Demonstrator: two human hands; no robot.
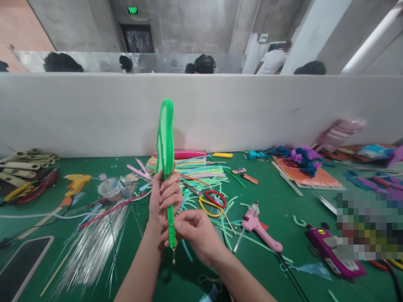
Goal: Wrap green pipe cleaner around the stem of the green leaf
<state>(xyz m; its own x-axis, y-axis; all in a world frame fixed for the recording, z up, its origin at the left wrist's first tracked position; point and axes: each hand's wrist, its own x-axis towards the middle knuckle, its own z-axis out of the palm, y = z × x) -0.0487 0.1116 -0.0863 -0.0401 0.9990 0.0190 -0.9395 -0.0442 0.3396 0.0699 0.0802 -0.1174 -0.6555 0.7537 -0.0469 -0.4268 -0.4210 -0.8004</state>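
A long bright-green fuzzy leaf shape (170, 142), which looks made of chenille stems with a paler green middle, stands upright before me. Around its lower part my left hand (168, 191) is closed. Thumb and fingers of my right hand (192, 230) pinch the narrow green stem near its bottom end. From that end hangs a small metal clasp (174, 256), just above the table. Behind my hands lie scissors (214, 203) with red and yellow handles, among scattered pale green strips (226, 230).
A pink glue gun (262, 233) and a purple device (335, 251) lie right on the green table (277, 281). Thin metal wires (91, 247), a yellow glue gun (75, 186) and a phone (23, 268) are left. A white partition (252, 113) stands behind; people are beyond it.
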